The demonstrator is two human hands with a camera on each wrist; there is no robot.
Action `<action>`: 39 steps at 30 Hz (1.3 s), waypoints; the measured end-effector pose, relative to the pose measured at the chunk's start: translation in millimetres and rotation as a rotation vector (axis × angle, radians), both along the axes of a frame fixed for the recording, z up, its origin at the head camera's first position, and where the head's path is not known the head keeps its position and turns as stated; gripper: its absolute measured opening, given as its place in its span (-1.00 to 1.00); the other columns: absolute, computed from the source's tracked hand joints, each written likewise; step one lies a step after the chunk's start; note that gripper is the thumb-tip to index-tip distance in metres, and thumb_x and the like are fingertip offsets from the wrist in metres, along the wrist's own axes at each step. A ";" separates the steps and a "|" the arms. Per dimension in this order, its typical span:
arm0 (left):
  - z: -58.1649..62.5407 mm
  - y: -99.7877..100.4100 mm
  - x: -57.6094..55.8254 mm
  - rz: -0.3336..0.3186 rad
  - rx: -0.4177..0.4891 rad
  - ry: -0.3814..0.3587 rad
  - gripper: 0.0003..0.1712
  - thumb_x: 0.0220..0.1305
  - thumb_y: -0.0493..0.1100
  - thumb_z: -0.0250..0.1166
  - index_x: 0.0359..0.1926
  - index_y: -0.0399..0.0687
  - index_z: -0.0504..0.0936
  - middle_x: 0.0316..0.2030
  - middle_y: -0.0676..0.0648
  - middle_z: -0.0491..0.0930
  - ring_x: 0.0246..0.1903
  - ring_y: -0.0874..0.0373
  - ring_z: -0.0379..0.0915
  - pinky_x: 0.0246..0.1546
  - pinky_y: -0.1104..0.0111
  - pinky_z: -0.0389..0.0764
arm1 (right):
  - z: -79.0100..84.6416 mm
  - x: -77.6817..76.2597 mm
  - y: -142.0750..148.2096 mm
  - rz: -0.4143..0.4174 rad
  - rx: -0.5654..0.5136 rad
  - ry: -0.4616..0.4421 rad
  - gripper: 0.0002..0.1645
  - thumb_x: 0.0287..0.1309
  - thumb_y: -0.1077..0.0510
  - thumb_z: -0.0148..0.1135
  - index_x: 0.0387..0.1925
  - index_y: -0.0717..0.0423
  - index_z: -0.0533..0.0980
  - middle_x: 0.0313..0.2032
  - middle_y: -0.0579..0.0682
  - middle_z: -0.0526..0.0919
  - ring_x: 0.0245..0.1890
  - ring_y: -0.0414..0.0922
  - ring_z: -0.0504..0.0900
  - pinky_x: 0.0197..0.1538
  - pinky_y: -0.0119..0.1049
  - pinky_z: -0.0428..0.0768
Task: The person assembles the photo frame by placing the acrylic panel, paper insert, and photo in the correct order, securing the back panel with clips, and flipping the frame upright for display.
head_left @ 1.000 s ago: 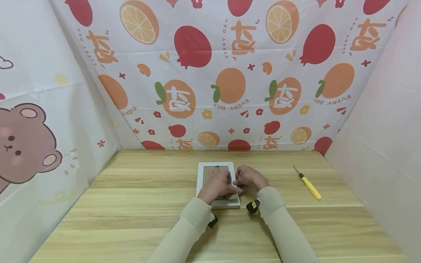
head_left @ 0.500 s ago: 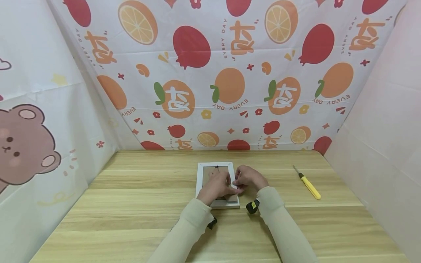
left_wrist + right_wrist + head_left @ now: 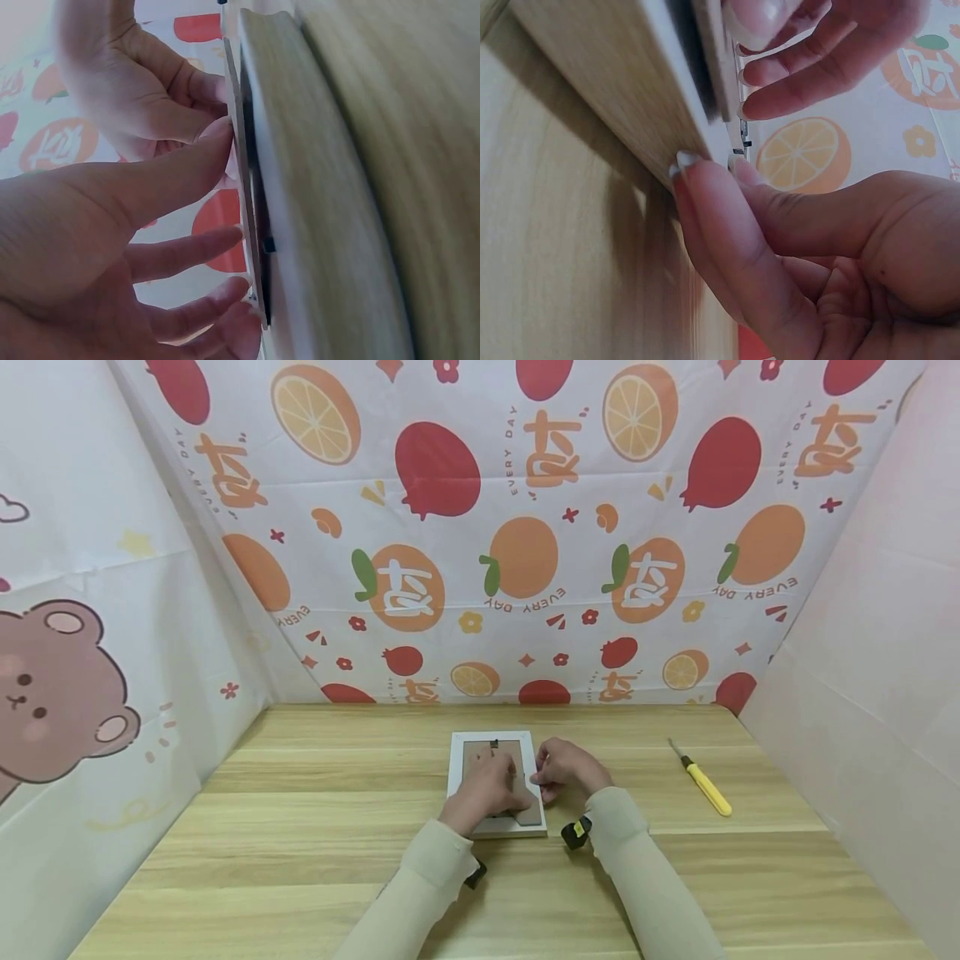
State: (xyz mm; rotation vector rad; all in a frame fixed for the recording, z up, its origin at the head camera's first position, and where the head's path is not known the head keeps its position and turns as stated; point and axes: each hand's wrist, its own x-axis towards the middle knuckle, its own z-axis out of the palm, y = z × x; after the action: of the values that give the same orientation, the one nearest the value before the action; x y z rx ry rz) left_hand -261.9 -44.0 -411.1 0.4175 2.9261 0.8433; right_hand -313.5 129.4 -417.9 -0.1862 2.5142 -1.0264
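A white picture frame [image 3: 456, 770] lies on the table with its back up, its brown backing board [image 3: 531, 812] inside the rim. My left hand [image 3: 483, 789] is over the board, thumb and fingertips touching its face with the fingers fairly straight, as the left wrist view shows. A dark gap runs between the board's edge [image 3: 251, 217] and the frame's side. At the right side, my right hand [image 3: 566, 766] pinches the frame's edge, thumb on top and fingers [image 3: 731, 232] against the outer side. A small black clip [image 3: 494, 744] sits at the frame's far end.
A screwdriver [image 3: 708, 788] with a yellow handle lies on the wooden table [image 3: 315, 827] to the right. A fruit-print cloth [image 3: 465, 527] hangs behind the table, with more cloth at both sides.
The near end of the backing board has come down toward the frame. My left thumb has drawn back from the frame's right edge, the hand shifting slightly left. The right hand stays in place.
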 end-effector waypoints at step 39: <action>-0.7 -2.4 13.7 -0.029 -0.076 0.053 -0.59 0.06 -0.03 0.62 -0.42 -0.17 0.57 -0.40 -0.04 0.35 -0.42 0.11 0.26 -0.44 0.35 0.28 | 1.7 0.2 0.8 0.018 0.013 -0.005 -0.87 0.35 0.27 0.31 -0.19 0.21 0.49 -0.54 0.05 0.66 -0.61 -0.17 0.64 -0.45 -0.40 0.61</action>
State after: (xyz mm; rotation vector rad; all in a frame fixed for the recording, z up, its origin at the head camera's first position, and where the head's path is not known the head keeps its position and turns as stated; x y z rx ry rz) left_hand -248.2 -46.4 -411.7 0.4828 2.9807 0.7252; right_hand -313.2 130.2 -416.3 -0.2013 2.5096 -1.0022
